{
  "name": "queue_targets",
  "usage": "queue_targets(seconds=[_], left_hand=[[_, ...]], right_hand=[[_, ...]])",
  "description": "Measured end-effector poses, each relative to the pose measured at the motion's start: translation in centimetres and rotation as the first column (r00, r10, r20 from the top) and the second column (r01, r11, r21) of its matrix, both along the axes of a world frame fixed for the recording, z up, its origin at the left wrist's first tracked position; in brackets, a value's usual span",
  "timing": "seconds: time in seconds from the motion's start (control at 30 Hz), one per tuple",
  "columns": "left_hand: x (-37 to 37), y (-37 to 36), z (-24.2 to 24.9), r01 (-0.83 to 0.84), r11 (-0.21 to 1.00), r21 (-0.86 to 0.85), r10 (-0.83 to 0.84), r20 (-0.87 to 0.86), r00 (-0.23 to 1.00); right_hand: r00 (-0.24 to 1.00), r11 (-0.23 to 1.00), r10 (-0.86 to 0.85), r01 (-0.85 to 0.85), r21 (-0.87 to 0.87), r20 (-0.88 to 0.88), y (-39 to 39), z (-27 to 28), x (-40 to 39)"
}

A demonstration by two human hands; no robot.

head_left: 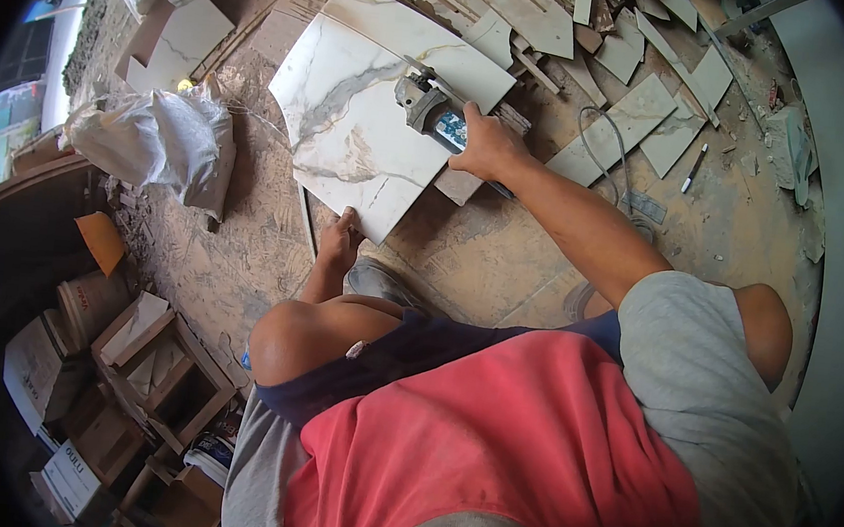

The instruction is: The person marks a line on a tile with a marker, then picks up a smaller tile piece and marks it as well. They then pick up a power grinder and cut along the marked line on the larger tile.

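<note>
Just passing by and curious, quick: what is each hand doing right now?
Left hand: pressed on the near edge of the marble tile; grip unclear.
Right hand: closed around the angle grinder on the tile.

Your work surface: dusty floor (503,261). On it you have one large marble-veined tile (354,127), a heap of tile offcuts (602,38), a white plastic sack (157,140), a marker pen (693,169), and cardboard boxes (80,384).

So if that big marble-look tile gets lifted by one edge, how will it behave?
The tile looks like a rigid glazed slab, so probably stiff and fairly heavy. Its glossy face may be slippery. The offcuts suggest it is brittle. The left hand steadies its edge; the right hand holds the grinder.
</note>
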State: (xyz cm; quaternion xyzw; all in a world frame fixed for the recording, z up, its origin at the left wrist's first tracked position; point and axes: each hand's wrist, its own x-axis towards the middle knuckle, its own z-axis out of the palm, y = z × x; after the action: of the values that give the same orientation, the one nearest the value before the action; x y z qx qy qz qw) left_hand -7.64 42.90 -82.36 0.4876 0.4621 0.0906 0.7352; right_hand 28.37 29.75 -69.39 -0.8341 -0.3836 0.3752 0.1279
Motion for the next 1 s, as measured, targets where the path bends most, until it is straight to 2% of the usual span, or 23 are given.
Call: queue_targets(seconds=[0.13, 0.2, 0.43, 0.5, 0.53, 0.6, 0.73, 0.8, 0.83, 0.9, 1.0], left_hand=[[0.2, -0.2, 0.0, -0.029, 1.000, -0.007, 0.029, 0.017, 0.999], [0.4, -0.2, -0.3, -0.104, 0.994, -0.034, 0.104, 0.003, 0.995], [0.5, 0.1, 0.4, -0.043, 0.999, -0.028, 0.042, -0.034, 0.999], [1.9, -0.2, 2.6, -0.172, 0.973, -0.151, 0.156, -0.114, 0.981], [2.3, -0.4, 3.2, -0.171, 0.973, -0.153, 0.154, -0.115, 0.981], [2.9, -0.6, 3.9, -0.292, 0.927, -0.237, 0.277, -0.095, 0.956], [2.3, -0.5, 3.1, -0.289, 0.923, -0.253, 0.280, -0.072, 0.957], [1.6, -0.6, 2.5, -0.016, 1.000, 0.021, 0.015, 0.045, 0.999], [1.8, -0.6, 2.8, -0.016, 1.000, 0.020, 0.015, 0.045, 0.999], [2.5, -0.5, 3.5, -0.267, 0.937, -0.224, 0.250, -0.100, 0.963], [2.1, -0.1, 2.7, -0.258, 0.941, -0.219, 0.237, -0.115, 0.965]], right_hand=[[1.000, 1.000, 0.002, -0.002, -0.012, -0.005, -0.3, 0.7, 0.1], [1.000, 0.999, 0.009, -0.010, -0.036, -0.024, -0.5, 0.9, 0.1], [1.000, 0.999, 0.010, -0.010, -0.032, -0.021, -1.2, 0.9, 0.2], [1.000, 1.000, 0.007, -0.007, -0.030, -0.021, -1.4, 1.0, 0.2], [1.000, 1.000, 0.006, -0.007, -0.029, -0.018, -1.6, 1.0, 0.2], [1.000, 1.000, 0.005, -0.005, -0.029, -0.016, -1.8, 1.0, 0.1], [1.000, 0.999, -0.002, 0.001, -0.037, -0.015, -2.3, 0.8, 0.1], [1.000, 0.999, 0.003, -0.003, -0.046, -0.014, -2.4, 0.9, 0.1], [1.000, 0.999, 0.005, -0.006, -0.054, -0.020, -2.5, 1.0, 0.2], [1.000, 0.998, 0.008, -0.010, -0.062, -0.025, -2.8, 1.2, 0.2], [1.000, 0.998, 0.013, -0.013, -0.055, 0.000, -3.1, 1.3, 0.2]])
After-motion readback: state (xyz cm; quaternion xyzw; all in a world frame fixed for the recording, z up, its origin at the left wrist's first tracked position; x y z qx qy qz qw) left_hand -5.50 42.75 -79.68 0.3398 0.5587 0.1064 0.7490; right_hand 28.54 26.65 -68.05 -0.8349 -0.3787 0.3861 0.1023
